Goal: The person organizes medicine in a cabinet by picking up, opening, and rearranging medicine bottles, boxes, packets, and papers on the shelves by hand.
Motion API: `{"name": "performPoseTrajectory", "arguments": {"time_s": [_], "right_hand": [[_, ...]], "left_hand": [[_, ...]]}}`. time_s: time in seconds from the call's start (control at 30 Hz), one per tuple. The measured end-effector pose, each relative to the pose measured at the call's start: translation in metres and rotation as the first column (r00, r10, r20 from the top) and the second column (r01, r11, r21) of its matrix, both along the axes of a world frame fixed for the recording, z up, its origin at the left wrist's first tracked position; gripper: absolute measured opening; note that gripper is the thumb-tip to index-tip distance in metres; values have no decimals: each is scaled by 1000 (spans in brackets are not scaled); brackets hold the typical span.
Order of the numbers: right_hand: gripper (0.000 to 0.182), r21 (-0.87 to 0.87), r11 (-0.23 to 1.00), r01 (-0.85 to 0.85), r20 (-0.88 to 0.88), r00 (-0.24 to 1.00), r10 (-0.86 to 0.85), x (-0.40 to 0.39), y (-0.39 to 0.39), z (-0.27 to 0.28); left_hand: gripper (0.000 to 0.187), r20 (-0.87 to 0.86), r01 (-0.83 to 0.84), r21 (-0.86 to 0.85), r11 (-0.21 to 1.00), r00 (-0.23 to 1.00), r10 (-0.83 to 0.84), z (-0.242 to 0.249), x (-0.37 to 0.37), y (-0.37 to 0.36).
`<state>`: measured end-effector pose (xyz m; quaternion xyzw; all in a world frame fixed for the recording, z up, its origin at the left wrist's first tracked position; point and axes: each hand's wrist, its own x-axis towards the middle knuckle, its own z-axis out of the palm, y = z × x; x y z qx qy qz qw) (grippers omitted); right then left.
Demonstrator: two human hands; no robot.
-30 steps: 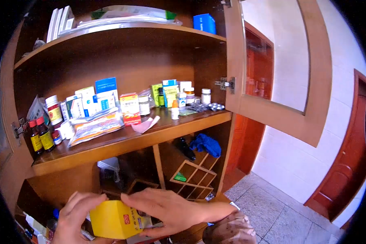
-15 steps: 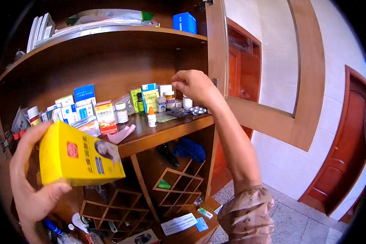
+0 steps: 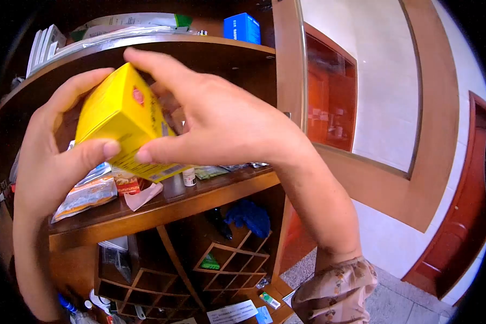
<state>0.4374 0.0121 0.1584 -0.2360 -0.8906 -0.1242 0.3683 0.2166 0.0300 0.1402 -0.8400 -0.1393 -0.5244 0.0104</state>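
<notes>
A yellow cardboard box [image 3: 121,116] with a red emblem is tilted in front of the shelf, held between both hands. My left hand [image 3: 54,148] grips its left side, thumb across the near face. My right hand [image 3: 210,113] closes on the right side, its thumb on the near lower edge and fingers over the top. Behind and below lie a plastic packet with orange print [image 3: 86,194], an orange-and-white medicine box [image 3: 127,183], a pink paper scrap [image 3: 144,196] and a small white bottle [image 3: 189,177]. My hands hide most of the other medicines.
The wooden shelf edge [image 3: 216,191] runs just under the hands. Above, the upper shelf holds a blue box [image 3: 242,29] and papers. A lattice rack [image 3: 237,256] lies below, with a blue bundle [image 3: 249,217] over it. The glazed cabinet door [image 3: 383,181] stands swung out at right.
My right hand has come left from the shelf's right end and taken hold of the yellow box. My left hand has raised and turned the box, bringing it further right.
</notes>
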Motion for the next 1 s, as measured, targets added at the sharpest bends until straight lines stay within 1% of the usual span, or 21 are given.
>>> {"name": "performPoseTrajectory", "arguments": {"time_s": [0.03,0.1,0.2,0.23,0.27,0.3,0.33,0.37,0.4,0.43,0.47,0.53,0.57,0.6,0.63,0.67,0.73,0.8,0.87,0.93,1.0], "right_hand": [[85,105,994,12,-7,1000,-12,2,4,-1],[85,204,979,6,-9,1000,-4,7,11,-2],[88,111,993,-37,-13,999,39,16,18,-3],[91,-162,982,-93,-139,988,71,21,19,-1],[83,-115,993,-38,-168,986,18,30,27,0],[72,-200,979,-27,-247,969,-24,40,34,4],[58,-82,986,147,-214,963,-162,54,49,9],[46,-8,940,341,-249,910,-332,65,68,9],[42,54,848,528,-201,837,-508,77,83,6],[38,125,719,684,-166,729,-664,85,94,3],[31,132,595,793,-73,606,-792,92,105,-1],[32,6,586,810,-9,586,-810,100,127,-10],[32,9,589,808,-12,589,-808,102,130,-11],[32,-169,796,581,-103,793,-601,97,127,-12],[32,-306,912,272,-232,908,-349,88,122,-12],[34,-325,945,29,-325,935,-140,78,118,-12],[62,-347,920,-183,-346,936,55,51,95,-6],[77,-284,924,-255,-335,930,153,35,99,-2],[82,-272,930,-248,-317,935,157,21,97,1],[87,-254,937,-238,-291,943,161,16,99,5],[92,-269,954,-135,-244,967,68,17,101,9]], "left_hand": [[79,-6,20,-124,992,1000,-21,4,3,2],[77,-10,51,-135,990,999,-53,5,8,8],[72,-16,82,-179,980,996,-87,2,11,10],[70,-10,61,-167,984,998,-64,2,12,11],[68,-8,48,-158,986,999,-49,2,12,13],[68,-6,47,-162,986,999,-49,3,10,14],[65,-6,-34,-136,990,999,33,5,8,17],[63,-5,-114,-111,987,993,114,5,7,19],[63,-2,-110,-115,987,994,111,2,6,21],[59,69,-71,-104,992,995,79,-1,6,26],[55,138,-36,-89,995,989,48,-4,5,30],[55,145,-59,-64,996,987,68,-5,0,38],[53,171,-38,-68,997,984,50,-5,-1,41],[52,201,-19,-71,997,979,33,-4,-2,44],[52,208,-27,-67,997,977,40,-2,-3,47],[50,192,-26,-60,998,981,37,2,-2,51],[49,174,-41,-63,997,983,51,8,1,63],[45,137,68,46,997,988,-74,13,9,78],[44,88,84,43,996,992,-87,15,16,85],[47,44,-26,12,1000,999,26,18,19,91],[48,56,-80,49,996,995,78,17,18,99]]}}
